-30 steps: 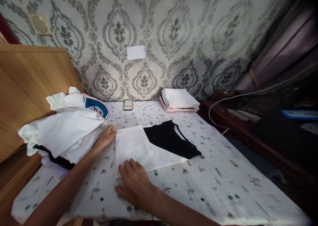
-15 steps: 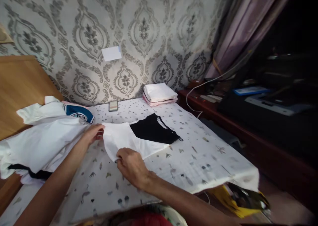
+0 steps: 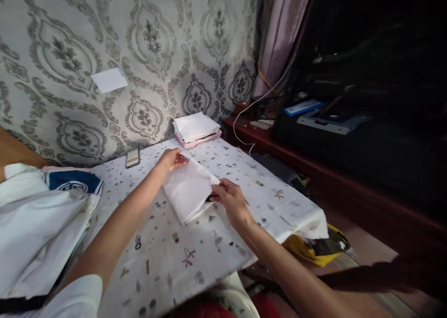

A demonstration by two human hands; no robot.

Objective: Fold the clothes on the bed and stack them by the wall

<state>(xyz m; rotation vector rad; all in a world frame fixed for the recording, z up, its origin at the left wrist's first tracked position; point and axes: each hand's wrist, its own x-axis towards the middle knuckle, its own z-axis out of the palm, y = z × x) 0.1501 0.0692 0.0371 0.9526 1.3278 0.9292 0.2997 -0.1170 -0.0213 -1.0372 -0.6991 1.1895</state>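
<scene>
A white shirt (image 3: 190,185), folded over on itself, lies on the patterned cloth of the table (image 3: 153,271). Its upper left corner is pinched by my left hand (image 3: 172,159), fingers closed on the fabric. My right hand (image 3: 230,197) grips the right edge of the same shirt. A bit of the shirt's black part peeks out beside the right fingers; the rest of the black is covered by the white layer.
Behind the shirt, a stack of folded clothes (image 3: 197,128) sits near the wall. A heap of white clothes (image 3: 38,234) with a blue piece (image 3: 75,180) lies at left. A small card-like object (image 3: 132,158) rests at the back edge. A dark red desk (image 3: 314,183) stands at right.
The shirt's white end has been folded rightward over the black part. Both hands have moved right with it, and the camera view has turned to the right.
</scene>
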